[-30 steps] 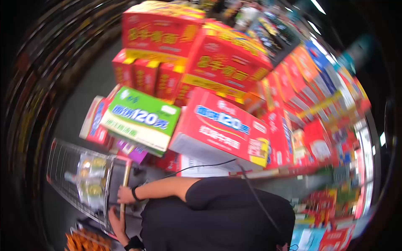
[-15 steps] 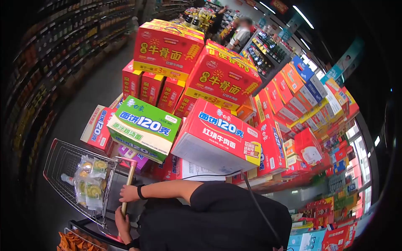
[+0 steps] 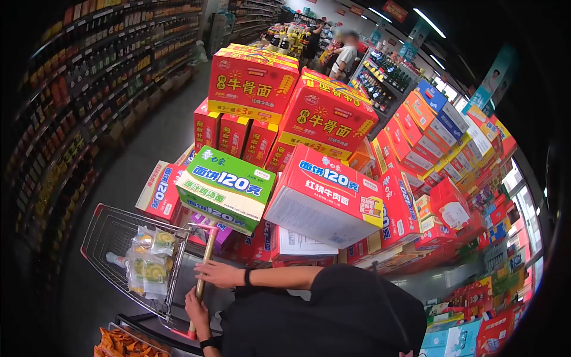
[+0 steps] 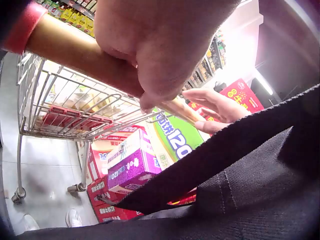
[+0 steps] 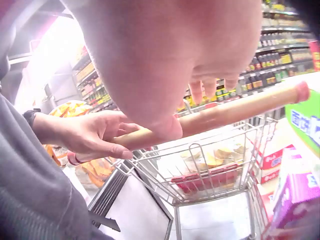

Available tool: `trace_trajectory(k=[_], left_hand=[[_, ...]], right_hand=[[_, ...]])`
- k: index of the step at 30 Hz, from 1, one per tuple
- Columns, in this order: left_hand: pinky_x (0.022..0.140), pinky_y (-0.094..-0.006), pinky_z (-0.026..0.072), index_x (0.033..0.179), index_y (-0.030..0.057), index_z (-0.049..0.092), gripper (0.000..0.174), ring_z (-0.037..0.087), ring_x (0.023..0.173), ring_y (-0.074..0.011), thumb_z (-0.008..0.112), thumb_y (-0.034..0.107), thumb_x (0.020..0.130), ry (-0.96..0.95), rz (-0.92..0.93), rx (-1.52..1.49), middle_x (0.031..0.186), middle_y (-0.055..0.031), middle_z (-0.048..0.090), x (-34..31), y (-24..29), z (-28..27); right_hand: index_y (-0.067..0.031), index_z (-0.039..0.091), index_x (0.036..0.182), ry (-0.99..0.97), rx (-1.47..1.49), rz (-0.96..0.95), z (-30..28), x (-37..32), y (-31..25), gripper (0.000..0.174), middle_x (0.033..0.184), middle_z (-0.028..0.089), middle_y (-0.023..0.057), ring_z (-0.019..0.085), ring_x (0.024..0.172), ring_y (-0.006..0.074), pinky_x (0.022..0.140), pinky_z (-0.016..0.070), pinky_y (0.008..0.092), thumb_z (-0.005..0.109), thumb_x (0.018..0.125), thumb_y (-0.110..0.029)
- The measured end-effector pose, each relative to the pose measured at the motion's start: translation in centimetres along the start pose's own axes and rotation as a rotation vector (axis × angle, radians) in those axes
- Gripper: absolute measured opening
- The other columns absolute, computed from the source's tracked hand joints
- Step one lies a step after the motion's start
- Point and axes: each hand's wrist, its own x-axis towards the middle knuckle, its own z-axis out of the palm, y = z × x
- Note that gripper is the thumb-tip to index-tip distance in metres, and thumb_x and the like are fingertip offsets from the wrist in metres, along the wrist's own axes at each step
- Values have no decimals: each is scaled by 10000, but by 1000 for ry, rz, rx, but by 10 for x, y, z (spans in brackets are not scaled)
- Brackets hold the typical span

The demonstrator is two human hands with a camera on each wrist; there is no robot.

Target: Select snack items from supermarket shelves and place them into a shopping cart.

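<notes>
A wire shopping cart [image 3: 128, 250] stands at the lower left in the head view, holding several clear-wrapped food packs [image 3: 148, 268] and a bottle [image 3: 116, 259]. My left hand [image 3: 196, 309] holds the lower part of its tan handle [image 3: 204, 271], thumb on the near side and fingers over the top in the right wrist view. Farther up the bar rests my right hand [image 3: 219, 274]; its fingers [image 4: 207, 95] reach loosely across, fairly straight, with the thumb on the near side. Black bands circle both wrists.
Stacked noodle cartons, including a green box [image 3: 226, 187] and a red box [image 3: 327, 196], rise just beyond the cart. Bottle shelves [image 3: 89, 71] line the left side. A bin of orange packets [image 3: 128, 344] sits at the lower left. A person [image 3: 345, 56] stands farther back.
The head view has steadied, and the cart, hands and cartons now sit farther right and slightly lower in it. Both hands stay at the handle; the right hand's fingers look more spread.
</notes>
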Motion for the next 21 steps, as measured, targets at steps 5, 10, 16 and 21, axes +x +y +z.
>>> trace_trajectory(k=[5,10,16,21], left_hand=[[921,-458,430,1304,84,485,614,534,1120,-359,623,-87,731,-13,3,19,1216,-133,540,-3,3,-2],[901,-453,439,1295,91,489,575,541,1119,-347,615,-67,757,49,45,110,1220,-128,543,-9,6,3],[912,-456,439,1248,68,520,493,543,1115,-363,618,-40,777,109,42,0,1191,-139,553,-4,5,7],[935,-461,425,1222,40,533,466,538,1115,-383,614,-52,772,144,49,69,1183,-166,552,-12,34,7]], right_hand=[[-52,494,1260,-124,307,455,-47,-86,4,448,1190,522,173,525,1105,362,948,436,457,577,825,-118],[-69,499,1211,-134,344,714,-50,-183,2,342,1040,580,146,576,1006,346,858,470,447,543,880,-145],[-33,588,1051,-266,473,1036,-35,-301,1,261,910,666,169,645,885,354,777,500,459,584,839,-184],[-85,649,1075,-548,431,1262,20,-419,1,311,1030,680,178,645,959,367,848,512,449,605,828,-269]])
